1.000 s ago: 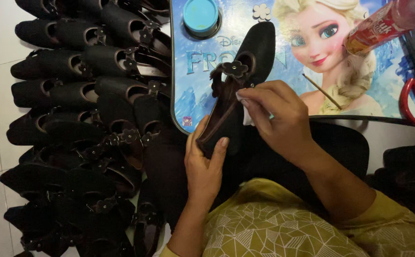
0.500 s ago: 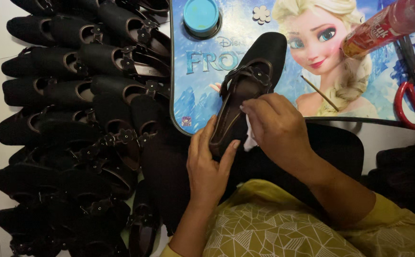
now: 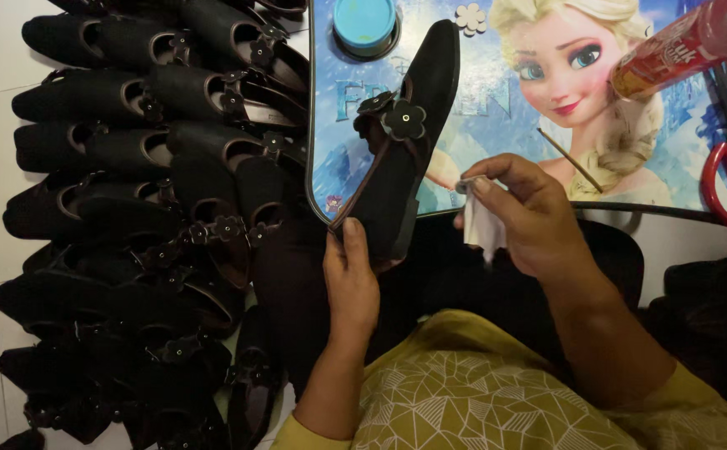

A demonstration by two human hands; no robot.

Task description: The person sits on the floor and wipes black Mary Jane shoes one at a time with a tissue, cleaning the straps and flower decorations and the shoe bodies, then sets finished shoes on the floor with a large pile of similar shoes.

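One shoe (image 3: 397, 158) is standing in my left hand (image 3: 351, 279), toe at twelve o'clock over the counter (image 3: 497, 108). My right hand (image 3: 530, 217) is pinching a cloth (image 3: 484, 225) just beside it at three o'clock, wiping seemingly unfinished. Dozens of shoes (image 3: 147, 208) are lying at nine o'clock.

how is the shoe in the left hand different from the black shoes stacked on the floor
The held shoe is lifted, gripped at its heel end by the left hand, toe pointing away over the small picture table; the stacked shoes lie in overlapping rows on the white floor, touched by no hand. The held shoe is turned partly on its side; the stacked ones mostly show their openings. Both are dark flats with flower ornaments.
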